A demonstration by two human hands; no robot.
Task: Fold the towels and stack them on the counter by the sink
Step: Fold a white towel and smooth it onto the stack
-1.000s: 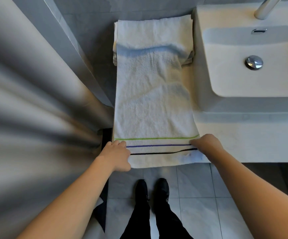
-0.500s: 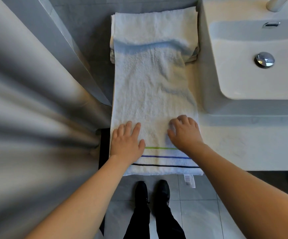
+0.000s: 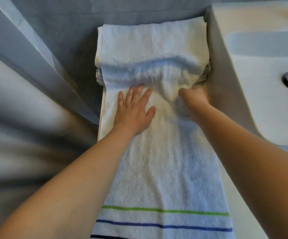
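Grey wall tiles [image 3: 67,23] back your desk [image 3: 246,200], with one white sink [image 3: 239,87] on its right side and one pale curtain [image 3: 19,135] hanging at your left; one long white towel [image 3: 158,166] runs lengthwise down the desk toward you, its near end crossed by three stripes: one green, one blue, one dark; its far end is draped up over one stack of folded towels [image 3: 206,73] pushed against the wall, just beside the sink, and the number of towels in that stack cannot be counted; your two hands are both on the long towel, just short of the stack; your left hand [image 3: 134,109] lies flat with fingers spread, pressing the towel's left half; your right hand [image 3: 195,99] is at the towel's right edge, next to the sink's side, fingers curled into the bunched cloth, gripping it.
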